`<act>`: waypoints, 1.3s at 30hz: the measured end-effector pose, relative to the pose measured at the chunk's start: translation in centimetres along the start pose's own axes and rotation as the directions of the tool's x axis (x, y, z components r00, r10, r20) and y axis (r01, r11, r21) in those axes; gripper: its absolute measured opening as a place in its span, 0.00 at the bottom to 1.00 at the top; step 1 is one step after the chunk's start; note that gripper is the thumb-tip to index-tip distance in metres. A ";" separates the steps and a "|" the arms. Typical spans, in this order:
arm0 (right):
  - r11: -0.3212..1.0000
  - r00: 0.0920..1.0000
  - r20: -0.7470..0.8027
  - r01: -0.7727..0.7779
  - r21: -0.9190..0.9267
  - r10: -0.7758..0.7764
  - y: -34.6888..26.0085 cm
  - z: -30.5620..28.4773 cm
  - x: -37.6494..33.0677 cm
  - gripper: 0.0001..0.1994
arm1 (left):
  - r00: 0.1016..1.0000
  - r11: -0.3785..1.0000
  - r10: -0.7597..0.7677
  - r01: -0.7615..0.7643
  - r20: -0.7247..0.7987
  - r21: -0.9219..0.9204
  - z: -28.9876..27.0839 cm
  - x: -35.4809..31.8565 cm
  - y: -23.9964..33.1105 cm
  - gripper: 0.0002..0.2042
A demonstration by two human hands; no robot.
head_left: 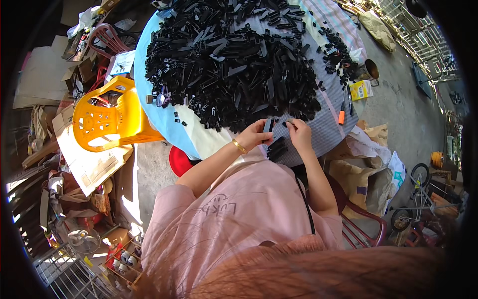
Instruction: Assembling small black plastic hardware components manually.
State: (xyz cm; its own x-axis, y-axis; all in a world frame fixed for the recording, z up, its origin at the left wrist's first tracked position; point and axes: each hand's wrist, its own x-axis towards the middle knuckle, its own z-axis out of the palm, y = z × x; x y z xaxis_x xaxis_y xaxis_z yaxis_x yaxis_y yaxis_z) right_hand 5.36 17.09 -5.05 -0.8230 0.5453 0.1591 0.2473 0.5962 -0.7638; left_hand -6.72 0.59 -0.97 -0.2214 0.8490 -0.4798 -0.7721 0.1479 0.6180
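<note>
My left hand (253,134), with a gold bracelet on its wrist, is closed on a flat, narrow black plastic piece (269,124) held upright at the table's near edge. Just right of it, my right hand (300,133) pinches a small dark piece (284,123), its kind too small to make out. The two pieces are close but look apart. Below my hands, several long black pieces (277,149) lie grouped near the edge. Beyond them spreads a large heap of black plastic parts (224,65), long blades mixed with small clips.
The round table wears a striped cloth (191,130). On its right are a smaller black pile (338,55), a yellow packet (361,90), a metal cup (370,70) and an orange-ended marker (341,117). A yellow chair (107,117) stands left, a red stool (180,160) below.
</note>
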 end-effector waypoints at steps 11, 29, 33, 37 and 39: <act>0.706 0.942 0.218 -0.335 0.624 0.254 -8.7 -2.9 -0.1 0.08 | 0.997 0.985 0.009 0.005 0.080 -0.170 1.4 -0.8 0.0 0.14; 0.855 0.967 0.190 0.241 -0.460 -0.171 -11.3 -3.1 -1.5 0.04 | 0.906 0.600 0.411 -0.184 -0.102 0.778 4.2 -2.7 1.0 0.14; 0.880 0.911 0.375 0.313 -0.358 -0.171 -10.7 -3.1 -2.3 0.04 | 0.914 0.397 0.401 -0.243 0.071 0.885 2.3 -2.3 0.6 0.13; 0.913 0.898 0.382 0.326 -0.245 -0.218 -9.9 -2.7 -2.0 0.07 | 0.962 0.458 0.274 -0.134 0.003 0.879 2.5 -2.3 0.5 0.12; 0.917 0.892 0.382 0.339 -0.211 -0.242 -9.5 -2.5 -2.0 0.06 | 0.932 0.471 0.363 -0.165 -0.020 0.867 2.7 -2.4 0.3 0.12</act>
State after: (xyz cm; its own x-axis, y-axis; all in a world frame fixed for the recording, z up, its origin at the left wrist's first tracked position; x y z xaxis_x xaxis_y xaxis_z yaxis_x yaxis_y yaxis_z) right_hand 5.91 11.75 3.47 -0.9893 0.1169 0.0875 0.0557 0.8558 -0.5144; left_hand -4.82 -0.03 2.09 -0.4983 0.8345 -0.2350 0.1891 0.3691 0.9099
